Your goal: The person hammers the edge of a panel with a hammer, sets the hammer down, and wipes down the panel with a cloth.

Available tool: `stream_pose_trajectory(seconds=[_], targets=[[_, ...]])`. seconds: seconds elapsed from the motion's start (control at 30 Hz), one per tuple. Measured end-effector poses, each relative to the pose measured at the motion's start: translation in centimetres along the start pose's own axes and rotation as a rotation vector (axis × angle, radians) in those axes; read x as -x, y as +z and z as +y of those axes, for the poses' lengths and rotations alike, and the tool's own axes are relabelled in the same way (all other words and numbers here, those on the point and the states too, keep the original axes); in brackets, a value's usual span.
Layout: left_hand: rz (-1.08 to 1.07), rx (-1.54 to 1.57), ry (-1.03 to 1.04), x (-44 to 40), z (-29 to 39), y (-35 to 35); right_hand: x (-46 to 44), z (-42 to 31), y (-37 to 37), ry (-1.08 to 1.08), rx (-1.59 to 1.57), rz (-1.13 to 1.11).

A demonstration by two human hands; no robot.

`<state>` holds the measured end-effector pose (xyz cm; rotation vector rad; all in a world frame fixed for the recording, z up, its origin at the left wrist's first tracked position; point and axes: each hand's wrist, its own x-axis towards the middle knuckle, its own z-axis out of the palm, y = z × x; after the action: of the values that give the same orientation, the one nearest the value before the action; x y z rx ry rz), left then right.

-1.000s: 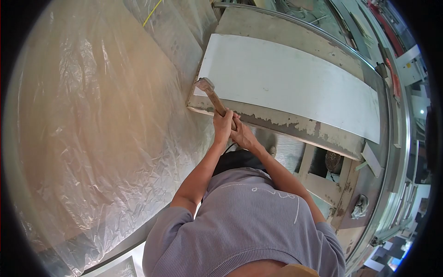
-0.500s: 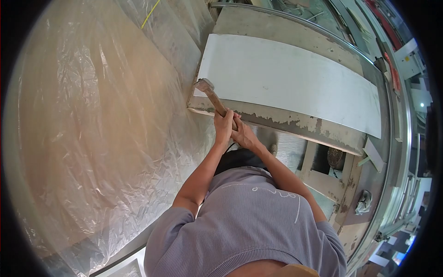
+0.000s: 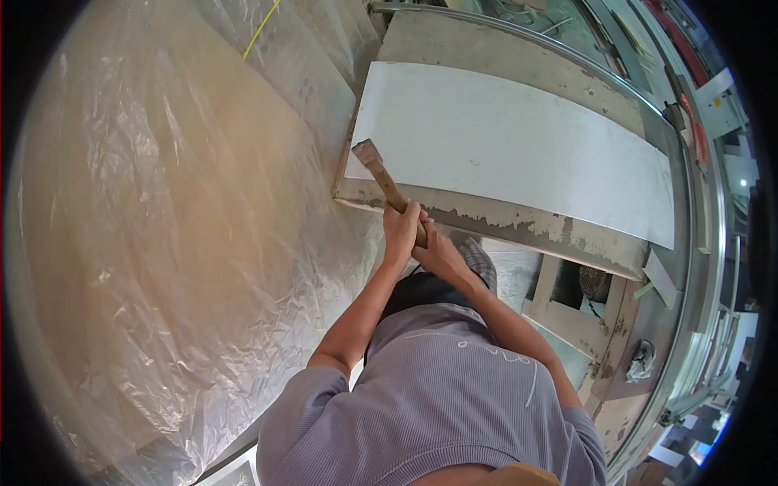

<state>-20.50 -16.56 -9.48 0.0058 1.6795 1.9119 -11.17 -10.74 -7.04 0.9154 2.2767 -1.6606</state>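
The left hand (image 3: 401,231) and right hand (image 3: 442,255) have their fingers clamped round the hammer (image 3: 389,189), its head over the near-left corner of the white sheet (image 3: 502,146); the sheet lies on the worn workbench (image 3: 470,40); how far it has been worked cannot be told.

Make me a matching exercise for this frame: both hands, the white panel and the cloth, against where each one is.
1. Left hand
2. Right hand
3. White panel
4. Cloth

A. Flat on the worn table
B. Around the handle, nearer its lower end
C. Bunched up at the far right, apart from the hands
D. Around the handle, nearer the head of the hammer

Pairs: 1-D, 2-B, 3-A, 4-C
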Motion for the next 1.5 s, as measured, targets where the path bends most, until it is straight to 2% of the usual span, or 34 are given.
stream_pose_trajectory(seconds=[0.17,0.3,0.37,0.4,0.47,0.5,0.57,0.67,0.7,0.8,0.87,0.93,1.0,1.13,1.27,1.5], targets=[[-0.046,0.044,-0.136,0.8,4.7,1.0,0.9,-3.1,-1.4,-0.038,0.013,0.051],[-0.023,0.041,0.028,1.5,9.5,2.9,0.6,-5.5,-3.1,-0.144,-0.035,0.080],[-0.064,0.037,0.165,1.6,12.6,3.5,0.3,-7.1,-3.7,-0.362,-0.048,0.147],[-0.067,0.018,0.153,1.7,13.8,3.6,0.2,-8.3,-4.3,-0.409,-0.058,0.135],[-0.098,-0.006,0.298,1.7,15.6,4.0,0.1,-9.9,-5.1,-0.419,-0.081,0.115],[-0.095,-0.011,0.292,1.6,16.0,4.2,-0.2,-10.4,-5.3,-0.442,-0.085,0.092],[-0.131,-0.043,0.470,1.2,16.4,4.4,-1.3,-10.5,-5.4,-0.488,-0.154,0.089],[-0.192,-0.104,0.430,-1.1,14.9,4.7,-3.6,-9.2,-5.4,-0.515,-0.231,0.064],[-0.182,-0.105,0.424,-1.5,14.8,4.9,-4.2,-8.5,-5.3,-0.449,-0.253,0.042],[-0.088,-0.148,0.116,-3.3,14.0,5.9,-5.8,-7.1,-4.5,-0.310,-0.316,0.032],[-0.090,-0.139,0.046,-5.4,12.3,5.6,-6.4,-6.9,-5.1,-0.243,-0.360,0.051],[-0.097,-0.137,-0.020,-6.9,10.7,5.4,-7.2,-7.2,-6.2,-0.051,-0.406,-0.079],[-0.054,-0.178,-0.118,-7.8,9.5,5.4,-7.5,-7.1,-6.6,0.002,-0.452,-0.118],[-0.070,-0.186,-0.162,-8.6,8.0,5.4,-8.8,-5.2,-6.4,0.046,-0.519,-0.222],[-0.072,-0.181,-0.182,-8.9,6.9,5.3,-9.5,-3.6,-5.7,0.074,-0.497,-0.232],[-0.046,-0.160,-0.183,-9.0,6.1,5.4,-9.6,-3.2,-6.5,0.023,-0.308,-0.188]])
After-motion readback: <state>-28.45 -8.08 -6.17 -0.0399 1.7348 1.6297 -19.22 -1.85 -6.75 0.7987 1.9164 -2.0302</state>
